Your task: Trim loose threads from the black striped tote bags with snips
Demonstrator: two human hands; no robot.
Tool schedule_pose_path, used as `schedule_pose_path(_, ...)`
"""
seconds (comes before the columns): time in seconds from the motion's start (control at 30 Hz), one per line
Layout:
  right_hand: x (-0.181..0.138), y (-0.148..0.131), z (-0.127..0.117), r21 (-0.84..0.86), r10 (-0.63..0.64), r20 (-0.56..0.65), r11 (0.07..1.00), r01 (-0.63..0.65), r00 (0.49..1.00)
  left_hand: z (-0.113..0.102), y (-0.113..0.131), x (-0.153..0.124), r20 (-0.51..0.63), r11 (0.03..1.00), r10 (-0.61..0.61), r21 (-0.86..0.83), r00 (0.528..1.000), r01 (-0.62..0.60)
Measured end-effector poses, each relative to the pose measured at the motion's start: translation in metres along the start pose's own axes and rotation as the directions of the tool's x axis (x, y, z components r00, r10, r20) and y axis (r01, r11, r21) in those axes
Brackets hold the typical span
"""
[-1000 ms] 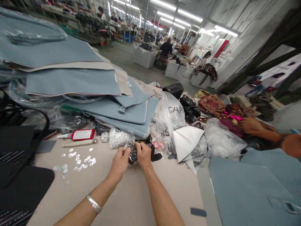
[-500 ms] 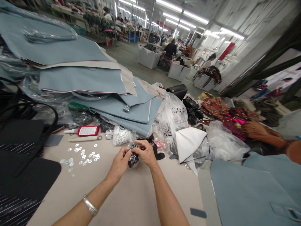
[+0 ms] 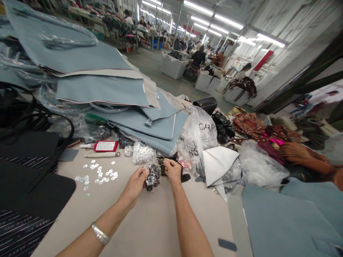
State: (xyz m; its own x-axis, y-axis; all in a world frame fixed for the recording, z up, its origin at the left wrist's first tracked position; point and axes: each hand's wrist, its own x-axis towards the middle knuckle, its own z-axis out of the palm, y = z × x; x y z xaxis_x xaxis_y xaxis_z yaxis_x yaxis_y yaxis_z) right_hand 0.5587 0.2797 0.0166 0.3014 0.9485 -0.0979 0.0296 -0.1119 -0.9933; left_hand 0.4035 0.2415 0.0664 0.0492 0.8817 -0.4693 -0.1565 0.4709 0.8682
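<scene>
A small clear plastic bag of shiny dark pieces (image 3: 152,176) hangs over the table, and my left hand (image 3: 136,185) pinches its left side between thumb and fingers. My right hand (image 3: 173,172) is a little to the right of the bag, its fingers drawn together. What those fingertips hold, if anything, is too small to make out. Just behind them lies a black item with yellowish specks (image 3: 162,165). A bag of whitish pieces (image 3: 144,152) sits behind my left hand.
Several pale discs (image 3: 100,174) lie scattered at left, before a red bottle with a white label (image 3: 106,146) and a pale stick tool (image 3: 102,155). Stacked blue-grey panels (image 3: 107,92) rise behind. Black bag pieces (image 3: 34,171) fill the left; a marked plastic bag (image 3: 199,132) stands at right.
My hands were together on the bag of dark pieces. Now my right hand has moved away to the right, and more of the bag shows. The view has shifted slightly.
</scene>
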Motion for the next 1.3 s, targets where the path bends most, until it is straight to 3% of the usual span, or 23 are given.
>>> schedule_pose_path(0.17, -0.003, -0.023, -0.013, -0.061, -0.075, 0.067, 0.995, 0.079, 0.995, -0.006, 0.006, -0.002, -0.002, 0.999, -0.005, -0.033, 1.0, 0.005)
schedule_pose_path(0.33, -0.015, -0.04, -0.009, -0.059, 0.019, 0.178, 0.998, -0.009, 0.984, -0.005, 0.005, -0.003, 0.033, 0.999, 0.025, -0.03, 0.999, -0.024)
schedule_pose_path(0.5, -0.013, -0.035, -0.002, 0.008, 0.107, 0.239, 0.994, -0.112, 0.965, -0.005, 0.005, -0.003, 0.08, 0.999, 0.051, -0.008, 0.996, -0.05)
schedule_pose_path(0.6, -0.006, -0.026, -0.005, 0.02, 0.155, 0.216, 0.986, -0.163, 0.964, -0.008, 0.005, -0.004, 0.076, 0.999, 0.052, -0.01, 0.996, -0.051)
schedule_pose_path(0.8, -0.009, -0.026, -0.019, -0.042, 0.096, 0.09, 0.995, -0.092, 0.991, -0.016, 0.0, -0.001, 0.047, 0.997, -0.002, -0.083, 0.999, 0.006)
schedule_pose_path(0.9, -0.019, -0.034, -0.019, -0.052, 0.078, 0.124, 0.996, -0.072, 0.989, -0.016, -0.002, 0.001, 0.037, 0.993, -0.013, -0.116, 0.999, 0.017)
schedule_pose_path(1.07, -0.031, -0.034, -0.007, -0.019, 0.174, 0.243, 0.984, -0.175, 0.954, -0.013, -0.003, 0.0, 0.06, 0.985, -0.012, -0.169, 0.998, 0.022)
schedule_pose_path(1.3, -0.029, -0.023, -0.005, 0.1, 0.252, 0.233, 0.954, -0.281, 0.939, -0.012, -0.002, 0.0, 0.049, 0.974, -0.03, -0.224, 0.998, 0.04)
